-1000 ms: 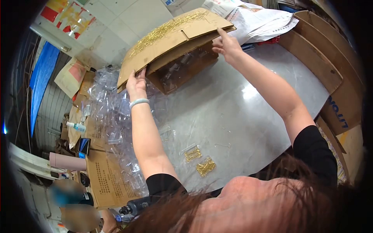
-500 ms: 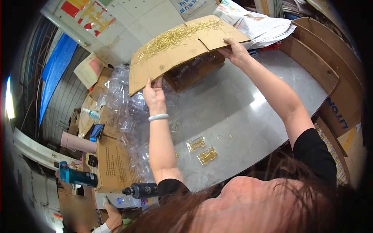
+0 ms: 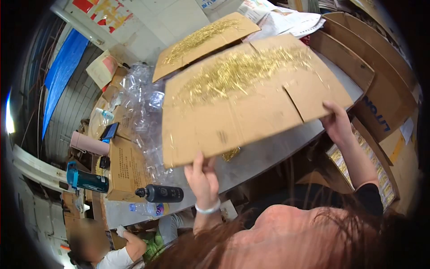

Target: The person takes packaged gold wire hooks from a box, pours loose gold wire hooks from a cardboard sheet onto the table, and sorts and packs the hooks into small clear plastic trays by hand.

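Observation:
My left hand [image 3: 204, 179] grips the near left edge of a flat cardboard sheet [image 3: 197, 134], thumb on top. At the right corner my right hand [image 3: 338, 123] grips the same sheet, its other fingers underneath. The sheet is raised and tilted above the table. Across its far half spreads a pile of thin gold-coloured metal pieces [image 3: 237, 71], too small to name exactly. Behind it is a second cardboard sheet [image 3: 163, 69] with a similar gold pile [image 3: 201, 36]. Below the held sheet, a gold cluster [image 3: 231, 154] shows partly on the table.
Clear plastic packaging [image 3: 143, 89] is heaped left of the sheet on the grey table [image 3: 264, 152]. A dark bottle [image 3: 163, 193], a teal bottle [image 3: 89, 180] and a pink tumbler [image 3: 89, 145] stand nearby. Open cartons [image 3: 376, 107] are at right. Another person [image 3: 121, 251] sits lower left.
The cardboard sheet in my hands has come toward me and down, apart from a second loaded sheet now visible behind it. It now covers most of the small bags on the table.

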The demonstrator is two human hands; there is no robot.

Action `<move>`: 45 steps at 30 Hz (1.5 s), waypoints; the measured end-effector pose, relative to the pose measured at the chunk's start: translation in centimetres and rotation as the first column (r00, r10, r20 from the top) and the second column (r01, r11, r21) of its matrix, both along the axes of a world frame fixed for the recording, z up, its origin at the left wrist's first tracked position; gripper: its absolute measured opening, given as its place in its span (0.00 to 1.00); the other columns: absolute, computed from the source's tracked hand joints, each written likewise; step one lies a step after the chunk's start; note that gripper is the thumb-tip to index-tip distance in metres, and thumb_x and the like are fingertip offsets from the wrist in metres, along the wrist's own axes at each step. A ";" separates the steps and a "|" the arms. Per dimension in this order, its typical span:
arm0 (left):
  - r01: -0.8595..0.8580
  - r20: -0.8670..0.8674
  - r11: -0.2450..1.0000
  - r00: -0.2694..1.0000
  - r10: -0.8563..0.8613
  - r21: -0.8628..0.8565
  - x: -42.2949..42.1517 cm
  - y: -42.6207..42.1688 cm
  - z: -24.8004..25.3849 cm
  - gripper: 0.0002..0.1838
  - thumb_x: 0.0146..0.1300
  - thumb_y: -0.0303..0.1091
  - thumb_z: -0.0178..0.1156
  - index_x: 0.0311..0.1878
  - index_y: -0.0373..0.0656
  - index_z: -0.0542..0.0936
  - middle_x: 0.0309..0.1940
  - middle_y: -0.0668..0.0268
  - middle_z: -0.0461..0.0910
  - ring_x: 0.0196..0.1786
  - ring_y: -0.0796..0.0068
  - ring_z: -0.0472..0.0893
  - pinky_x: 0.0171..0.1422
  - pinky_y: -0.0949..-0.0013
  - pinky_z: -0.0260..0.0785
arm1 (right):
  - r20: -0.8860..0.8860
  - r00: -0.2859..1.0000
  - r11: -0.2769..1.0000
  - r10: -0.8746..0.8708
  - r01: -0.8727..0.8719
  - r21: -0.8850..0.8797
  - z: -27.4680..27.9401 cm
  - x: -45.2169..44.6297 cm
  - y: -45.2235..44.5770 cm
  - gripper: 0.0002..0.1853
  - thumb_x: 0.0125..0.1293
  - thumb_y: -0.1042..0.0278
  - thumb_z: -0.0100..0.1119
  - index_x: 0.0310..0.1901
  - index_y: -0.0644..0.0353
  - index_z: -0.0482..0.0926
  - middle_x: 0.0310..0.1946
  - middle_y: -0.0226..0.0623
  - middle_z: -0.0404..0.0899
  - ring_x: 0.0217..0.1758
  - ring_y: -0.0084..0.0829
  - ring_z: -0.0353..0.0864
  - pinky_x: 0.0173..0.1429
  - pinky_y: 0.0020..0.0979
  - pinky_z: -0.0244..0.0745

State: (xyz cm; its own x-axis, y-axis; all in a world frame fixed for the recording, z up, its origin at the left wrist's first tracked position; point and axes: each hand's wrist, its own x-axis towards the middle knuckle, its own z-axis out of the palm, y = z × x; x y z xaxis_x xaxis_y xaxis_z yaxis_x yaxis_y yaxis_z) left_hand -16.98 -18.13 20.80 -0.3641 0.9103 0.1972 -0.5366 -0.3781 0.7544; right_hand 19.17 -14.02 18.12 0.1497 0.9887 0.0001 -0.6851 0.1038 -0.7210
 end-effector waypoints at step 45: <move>0.336 -0.118 0.926 0.926 -0.358 -0.171 0.5 -6.7 2.5 0.24 0.67 0.28 0.61 0.65 0.35 0.70 0.54 0.53 0.81 0.46 0.62 0.87 0.41 0.65 0.89 | -0.243 0.965 0.989 -0.098 0.067 -0.132 -1.6 3.6 -16.1 0.18 0.67 0.72 0.52 0.58 0.68 0.73 0.47 0.44 0.84 0.44 0.36 0.87 0.44 0.35 0.89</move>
